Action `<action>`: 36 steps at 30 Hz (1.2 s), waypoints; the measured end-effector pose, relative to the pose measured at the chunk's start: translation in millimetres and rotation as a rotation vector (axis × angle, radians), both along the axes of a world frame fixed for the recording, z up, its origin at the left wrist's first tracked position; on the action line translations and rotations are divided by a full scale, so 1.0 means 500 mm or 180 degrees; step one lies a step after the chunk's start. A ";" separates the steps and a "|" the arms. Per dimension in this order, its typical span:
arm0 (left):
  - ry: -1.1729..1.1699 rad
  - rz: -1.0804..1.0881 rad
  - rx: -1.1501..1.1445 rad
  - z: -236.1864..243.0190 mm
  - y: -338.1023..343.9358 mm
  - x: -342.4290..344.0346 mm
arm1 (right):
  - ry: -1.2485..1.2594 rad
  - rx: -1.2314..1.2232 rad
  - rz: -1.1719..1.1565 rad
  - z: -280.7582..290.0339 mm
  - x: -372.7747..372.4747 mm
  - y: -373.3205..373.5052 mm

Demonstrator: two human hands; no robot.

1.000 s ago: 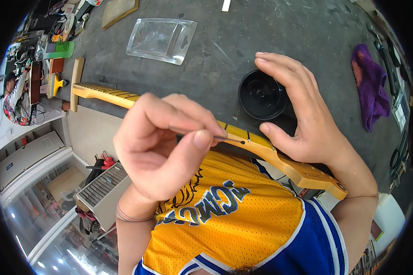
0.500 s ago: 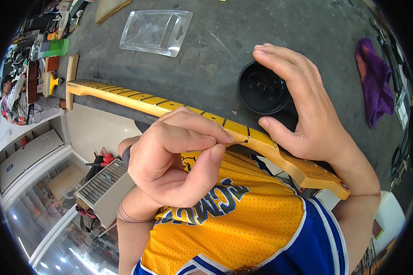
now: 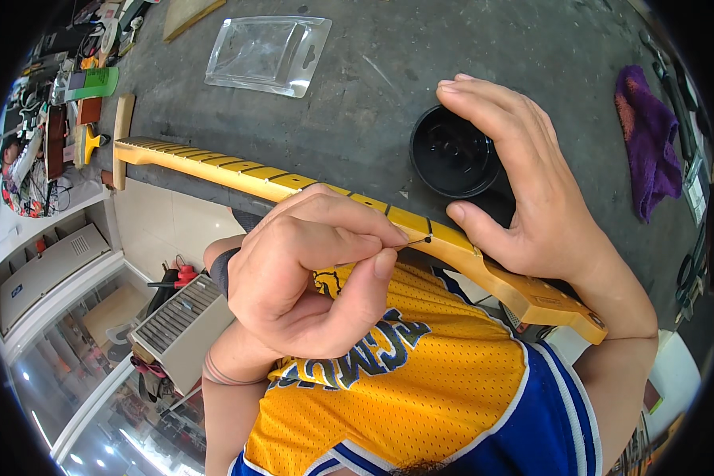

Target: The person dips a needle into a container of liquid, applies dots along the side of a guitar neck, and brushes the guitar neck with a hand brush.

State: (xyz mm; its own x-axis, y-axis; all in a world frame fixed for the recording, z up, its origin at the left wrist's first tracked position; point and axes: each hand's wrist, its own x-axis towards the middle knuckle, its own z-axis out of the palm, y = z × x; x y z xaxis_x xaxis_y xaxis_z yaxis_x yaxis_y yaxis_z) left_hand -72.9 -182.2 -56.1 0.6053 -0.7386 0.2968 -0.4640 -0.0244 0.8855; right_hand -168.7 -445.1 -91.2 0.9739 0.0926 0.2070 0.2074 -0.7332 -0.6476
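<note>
Across the bench edge lies a maple guitar neck (image 3: 238, 170), with its headstock at the right. My left hand (image 3: 313, 278) pinches a thin dark stick (image 3: 416, 242) between thumb and forefinger. Its small black tip touches the edge of the neck beside a fret near the headstock end. My right hand (image 3: 527, 174) is held with thumb and fingers apart, curved about the right side of a round black dish (image 3: 425, 163). Whether its fingers touch the dish I cannot tell. Some dark, shiny matter shows inside the dish.
A clear plastic blister pack (image 3: 268, 57) lies on the dark bench (image 3: 373, 47). At the far right is a purple cloth (image 3: 649, 143) beside several tools. A wooden block (image 3: 123, 143) stands by the neck's left end. Another person (image 3: 24, 174) is at the far left.
The stick's black tip has shifted slightly up and right along the neck's edge, with my left hand following. My right hand and the dish have stayed put.
</note>
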 end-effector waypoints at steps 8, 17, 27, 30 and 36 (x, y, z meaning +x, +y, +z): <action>-0.0028 -0.0012 0.0018 0.003 -0.004 0.002 | -0.0002 0.0014 0.0011 0.001 0.002 -0.001; 0.0031 -0.0038 -0.0013 -0.001 -0.002 0.004 | 0.0010 0.0017 0.0006 0.000 0.001 -0.001; -0.0084 -0.0066 0.0004 0.001 -0.006 0.004 | -0.0004 0.0006 0.0009 0.001 -0.001 -0.001; -0.0061 -0.0003 0.0020 0.003 -0.007 0.002 | -0.0006 0.0004 0.0019 0.000 0.000 -0.001; 0.0003 -0.0029 -0.0027 0.001 -0.005 0.003 | 0.0012 0.0026 0.0017 0.001 0.000 0.000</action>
State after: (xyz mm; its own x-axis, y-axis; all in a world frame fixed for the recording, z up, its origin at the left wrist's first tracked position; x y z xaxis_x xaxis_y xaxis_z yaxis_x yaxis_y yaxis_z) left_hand -71.4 -184.6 -55.6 0.5990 -0.7414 0.3026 -0.4633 -0.0127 0.8861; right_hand -168.5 -445.2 -90.9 0.9742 0.0961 0.2042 0.2089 -0.7267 -0.6544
